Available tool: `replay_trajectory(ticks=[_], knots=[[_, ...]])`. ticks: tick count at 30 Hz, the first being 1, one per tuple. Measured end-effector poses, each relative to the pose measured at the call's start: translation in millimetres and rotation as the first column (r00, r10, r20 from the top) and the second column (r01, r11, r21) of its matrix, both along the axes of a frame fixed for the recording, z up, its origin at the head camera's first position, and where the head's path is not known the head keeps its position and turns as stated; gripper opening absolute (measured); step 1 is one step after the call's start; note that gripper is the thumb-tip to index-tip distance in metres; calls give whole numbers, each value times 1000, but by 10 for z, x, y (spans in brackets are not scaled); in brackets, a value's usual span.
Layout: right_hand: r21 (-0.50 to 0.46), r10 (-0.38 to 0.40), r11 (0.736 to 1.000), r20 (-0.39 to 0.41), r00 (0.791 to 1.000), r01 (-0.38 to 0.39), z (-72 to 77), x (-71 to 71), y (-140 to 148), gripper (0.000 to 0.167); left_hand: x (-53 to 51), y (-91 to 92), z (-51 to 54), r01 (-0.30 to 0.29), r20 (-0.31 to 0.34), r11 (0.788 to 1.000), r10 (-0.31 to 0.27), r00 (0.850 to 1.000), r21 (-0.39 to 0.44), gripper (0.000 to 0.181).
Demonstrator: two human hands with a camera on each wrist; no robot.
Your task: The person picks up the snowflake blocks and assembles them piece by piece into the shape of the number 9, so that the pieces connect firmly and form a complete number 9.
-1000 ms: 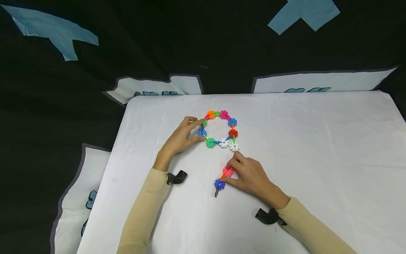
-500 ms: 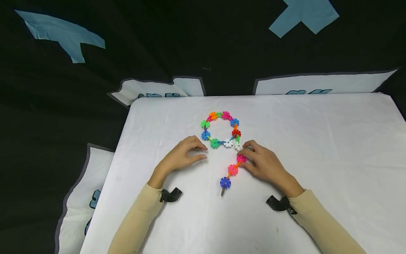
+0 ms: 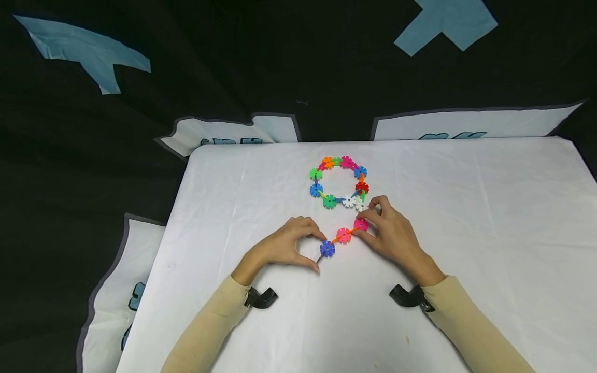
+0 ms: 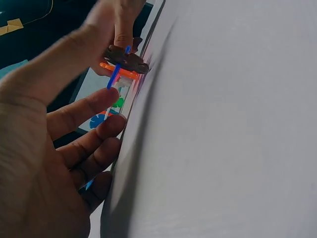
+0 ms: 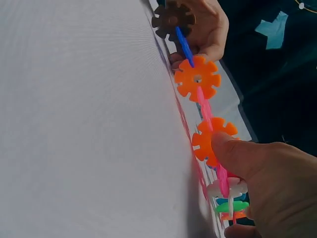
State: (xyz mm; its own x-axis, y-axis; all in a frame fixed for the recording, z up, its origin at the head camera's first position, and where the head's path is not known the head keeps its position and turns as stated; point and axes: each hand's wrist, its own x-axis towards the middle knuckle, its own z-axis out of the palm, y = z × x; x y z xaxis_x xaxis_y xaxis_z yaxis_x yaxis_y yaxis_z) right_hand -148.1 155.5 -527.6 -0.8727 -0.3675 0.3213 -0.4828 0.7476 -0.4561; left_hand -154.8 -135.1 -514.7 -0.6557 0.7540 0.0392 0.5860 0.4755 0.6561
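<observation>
Interlocking plastic snowflake discs form a ring with a tail in the head view, with a green disc [image 3: 329, 201] at the ring's near side. The tail runs toward me from a white disc through pink discs [image 3: 343, 235] to a blue disc [image 3: 327, 249], ending in a brown disc [image 5: 173, 22]. My right hand [image 3: 394, 235] pinches the tail at the pink disc nearest the ring. My left hand [image 3: 289, 243] is spread around the tail's far end, index fingertip at the blue disc and thumb by the brown one. Firm contact there is unclear.
A white-covered table [image 3: 457, 233] lies under the discs. Behind it hangs a black cloth [image 3: 326, 67] with blue and white patches. A black wrist mount [image 3: 262, 298] sits on the left wrist and another mount [image 3: 406, 296] on the right.
My left hand left the ring and came to the tail's end. My right hand shifted along the tail toward the ring. The ring moved right and slightly away, and the tail swung to a slant.
</observation>
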Motion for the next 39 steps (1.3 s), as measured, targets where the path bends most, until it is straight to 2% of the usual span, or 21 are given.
replay_trajectory(ticks=[6, 11, 18, 23, 29, 33, 39], knots=[[-37, -1, 999, 11, 1000, 1, -42, -39, 16, 51, 23, 42, -30, -11, -32, 1000, 12, 999, 25, 55], [-46, 3, 999, 14, 1000, -2, -49, -66, 25, 49, 33, 89, -36, 3, -52, 1000, -3, 999, -2, 54], [-45, 7, 999, 20, 1000, -6, -52, -69, 25, 48, 17, 52, -30, 6, -4, 1000, -5, 1000, 18, 38], [-44, 6, 999, 35, 999, -4, -52, -69, 26, 49, 5, 39, -25, -2, 21, 999, 1, 1000, 50, 38], [-36, 6, 999, 63, 998, -4, -46, -63, 23, 46, -3, 26, -27, -47, 55, 995, 43, 998, 84, 37], [-38, 8, 999, 74, 997, -5, -38, -55, 20, 45, -10, 6, -40, -71, 55, 991, 65, 996, 115, 34], [-34, 38, 999, 20, 999, -37, 2, -13, 5, 48, -16, 7, -63, -71, 53, 986, 63, 997, 151, 29]])
